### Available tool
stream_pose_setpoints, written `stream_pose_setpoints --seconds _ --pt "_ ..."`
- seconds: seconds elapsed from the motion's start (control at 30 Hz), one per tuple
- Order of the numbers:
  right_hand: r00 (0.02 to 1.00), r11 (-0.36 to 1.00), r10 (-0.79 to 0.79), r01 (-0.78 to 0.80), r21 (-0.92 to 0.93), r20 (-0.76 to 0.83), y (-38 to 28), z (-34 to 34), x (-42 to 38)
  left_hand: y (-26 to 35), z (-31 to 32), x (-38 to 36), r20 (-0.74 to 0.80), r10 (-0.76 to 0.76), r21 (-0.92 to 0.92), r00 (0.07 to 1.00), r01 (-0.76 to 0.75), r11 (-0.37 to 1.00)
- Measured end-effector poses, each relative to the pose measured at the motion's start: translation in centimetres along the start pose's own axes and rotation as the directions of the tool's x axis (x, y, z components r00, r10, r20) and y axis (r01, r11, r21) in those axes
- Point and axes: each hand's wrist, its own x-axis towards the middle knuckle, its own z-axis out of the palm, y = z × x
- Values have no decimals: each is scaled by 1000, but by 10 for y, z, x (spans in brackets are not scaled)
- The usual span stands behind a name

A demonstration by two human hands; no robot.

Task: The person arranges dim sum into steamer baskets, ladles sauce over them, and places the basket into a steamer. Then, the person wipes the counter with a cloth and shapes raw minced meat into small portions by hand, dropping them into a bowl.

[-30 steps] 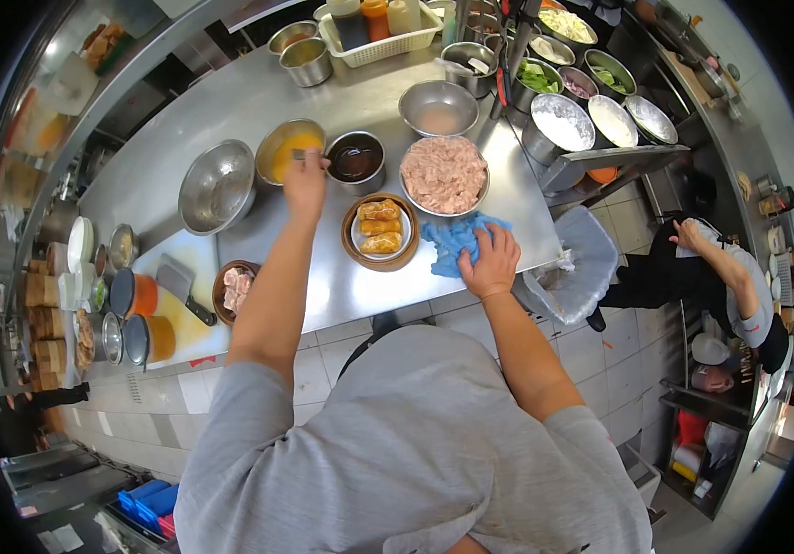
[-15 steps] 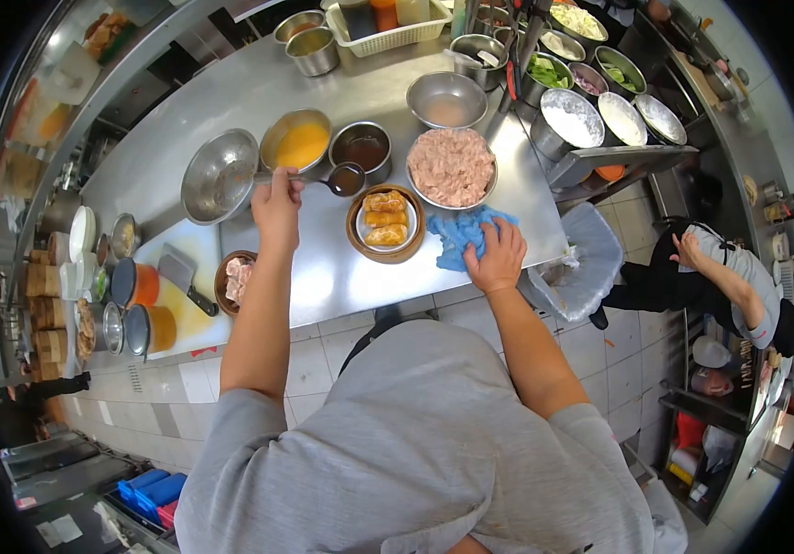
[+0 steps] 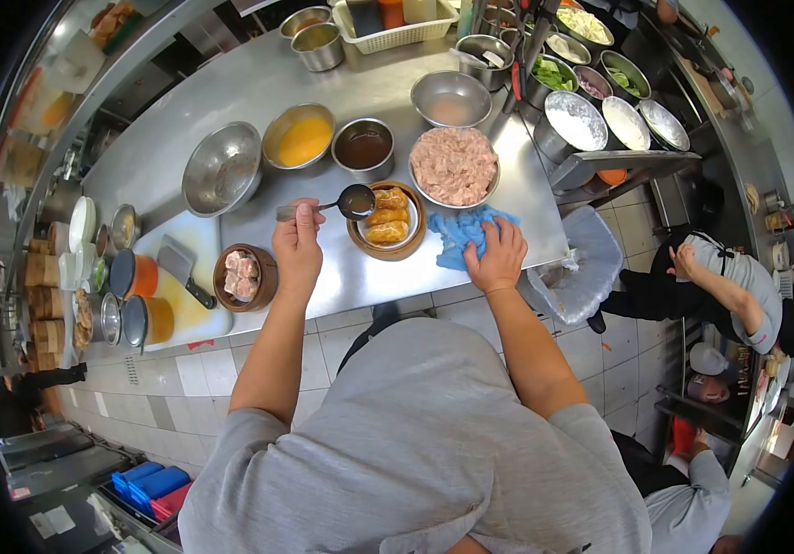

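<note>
My left hand (image 3: 297,246) is closed round the handle of a ladle (image 3: 357,201) with dark sauce in its bowl. The ladle's bowl hangs over the upper left edge of a round bamboo steamer (image 3: 420,236). Inside, three golden rolls (image 3: 387,215) lie in a row on a white plate. My right hand (image 3: 499,257) rests with its fingers apart on a crumpled blue cloth (image 3: 458,242). Behind the steamer stands a metal pot of dark sauce (image 3: 363,148). A bowl of pale minced meat (image 3: 453,167) sits just beyond the cloth.
A second bamboo steamer (image 3: 263,274) holds pale meat pieces. Left of it, a cleaver (image 3: 185,270) lies on a cutting board (image 3: 217,322). Bowls with yellow liquid (image 3: 298,138) and residue (image 3: 222,170) stand behind. A lined bin (image 3: 591,258) adjoins the table's right edge; a co-worker (image 3: 725,277) stands beyond.
My left hand has moved right and slightly down, carrying the ladle from beside the sauce pot to over the steamer. The steamer of meat pieces is now uncovered by my arm. My right hand stays put.
</note>
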Motion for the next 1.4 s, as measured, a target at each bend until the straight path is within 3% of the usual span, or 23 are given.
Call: stream_pose_setpoints --seconds 0.1,0.23,0.3,0.43,0.5,0.53,0.6,0.73,0.8,0.87,0.93,1.0,1.07,1.1,1.13,1.2,1.27,1.3,1.33,1.4 --pt "1000 1000 6 -6 10 8 0 -1 0 2 0 -4 91 58 84 994 -65 994" --pt "1000 1000 7 -7 23 -3 2 -1 0 18 8 -6 51 180 146 982 -186 972" --pt "1000 999 10 -10 31 2 1 -1 -1 24 9 -3 193 243 279 950 -291 915" --pt "1000 1000 3 -3 7 -15 3 0 -2 15 13 7 45 121 222 992 -128 967" --pt "1000 1000 10 -9 21 -12 3 -1 -1 17 17 27 -172 -223 -181 959 191 965" --pt "1000 999 11 -11 34 -12 2 -1 -1 17 18 37 -174 -219 -178 960 188 966" --pt "1000 999 14 -13 36 -10 2 -2 0 17 22 61 -182 -475 -556 861 308 772" --pt "1000 999 17 -16 38 -12 2 -2 0 5 40 105 -182 -467 -651 865 251 717" --pt "1000 999 22 -22 41 -2 1 -1 -2 1 57 117 -268 -365 -488 892 201 849" --pt "1000 999 16 -17 48 13 1 -1 -3 6 69 113 -191 -270 -100 944 254 962" --pt "998 999 38 -38 23 40 1 -1 -3 -26 72 113 96 -269 -36 958 273 961" --pt "998 1000 22 -23 18 54 5 3 -7 -23 69 93 252 -219 79 942 206 975" --pt "997 999 -4 1 33 78 4 11 -6 -21 57 69 197 -88 13 977 87 996" --pt "998 1000 0 -1 4 68 4 11 -6 -24 28 60 152 -100 31 983 96 995" --pt "998 999 13 -11 -33 54 3 11 -7 -25 -3 52 86 13 270 996 -36 962" --pt "998 999 -9 11 -33 58 2 11 -8 -27 -60 38 79 252 686 964 -236 689" --pt "999 998 -9 12 -56 51 3 11 -8 -37 -125 19 -233 86 786 969 135 603" --pt "998 998 -10 13 -53 54 3 11 -8 -18 -152 11 -325 -52 713 944 281 642" --pt "998 999 -11 14 -52 56 3 11 -7 -53 -196 3 -163 42 962 986 149 229" --pt "999 998 -15 17 -55 51 5 13 -8 -89 -248 -4 -252 -269 914 930 320 249"
